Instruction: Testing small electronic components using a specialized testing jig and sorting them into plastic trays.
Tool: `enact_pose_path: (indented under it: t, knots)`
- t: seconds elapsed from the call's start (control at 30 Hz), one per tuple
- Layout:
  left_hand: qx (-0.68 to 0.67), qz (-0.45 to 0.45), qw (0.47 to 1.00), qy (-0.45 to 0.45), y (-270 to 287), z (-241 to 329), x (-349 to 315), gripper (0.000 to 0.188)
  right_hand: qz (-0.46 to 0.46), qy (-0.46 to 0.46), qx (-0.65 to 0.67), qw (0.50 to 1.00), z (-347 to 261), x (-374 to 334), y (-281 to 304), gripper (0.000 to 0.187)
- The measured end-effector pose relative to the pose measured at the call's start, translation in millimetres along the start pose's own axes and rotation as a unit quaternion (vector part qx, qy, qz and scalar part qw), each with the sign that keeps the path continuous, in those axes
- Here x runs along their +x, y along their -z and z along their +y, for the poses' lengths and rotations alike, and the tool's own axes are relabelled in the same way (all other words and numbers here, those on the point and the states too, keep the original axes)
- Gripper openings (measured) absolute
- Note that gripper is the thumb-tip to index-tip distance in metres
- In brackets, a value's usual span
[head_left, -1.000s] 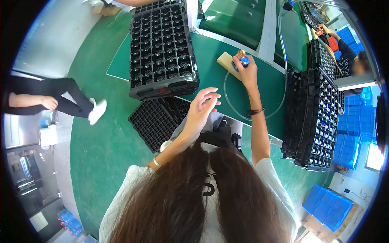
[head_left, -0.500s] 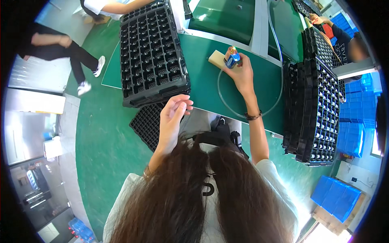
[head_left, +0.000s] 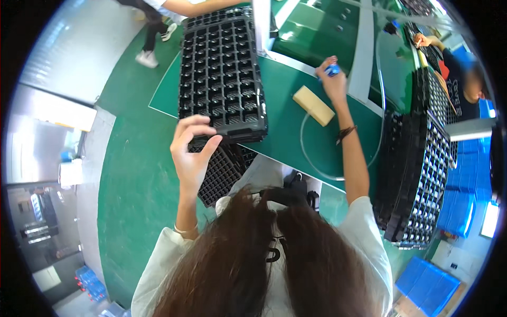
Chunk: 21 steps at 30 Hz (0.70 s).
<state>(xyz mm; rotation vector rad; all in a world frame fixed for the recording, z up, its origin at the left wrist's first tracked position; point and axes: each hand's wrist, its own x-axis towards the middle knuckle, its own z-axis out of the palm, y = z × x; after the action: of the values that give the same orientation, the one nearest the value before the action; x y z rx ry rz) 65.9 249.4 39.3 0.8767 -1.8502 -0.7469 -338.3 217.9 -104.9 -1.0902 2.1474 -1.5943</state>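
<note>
My right hand is closed round a small blue piece, mostly hidden by the fingers, near the far edge of the green table. Just nearer than that hand lies a pale yellow block, which it does not touch. At the near left corner of a stack of black trays with square pockets, my left hand holds nothing. Its thumb and fingers are spread apart; whether the fingertips touch the tray rim, I cannot tell.
A clear hose curves over the tabletop. On the right stand stacked black trays with white pieces. More black trays sit below the table's near edge. A green belt runs beyond a metal frame. Other people are at the far left and right.
My right hand has moved away and rightward with the blue piece, leaving the yellow block uncovered. My left hand has shifted left to the tray corner and spread its fingers. The view has turned slightly.
</note>
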Motion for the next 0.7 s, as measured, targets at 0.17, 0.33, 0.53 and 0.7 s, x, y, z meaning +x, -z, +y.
enact_pose_path:
  t: [0.17,0.33,0.53,0.7]
  knots:
    - [0.316,-0.198,0.918,-0.137,10,1,17,0.070,0.142,0.073,-0.151,0.975,16,107,-3,0.036]
    - [0.345,-0.227,0.899,-0.142,5,-31,10,0.067,0.172,0.092,-0.143,0.970,35,158,-9,0.044]
    - [0.354,-0.177,0.898,-0.193,20,-29,11,0.052,0.191,0.076,-0.170,0.964,73,179,-11,0.041]
    - [0.272,-0.008,0.946,-0.178,50,-3,11,0.039,0.163,0.073,-0.222,0.959,63,180,-15,0.041]
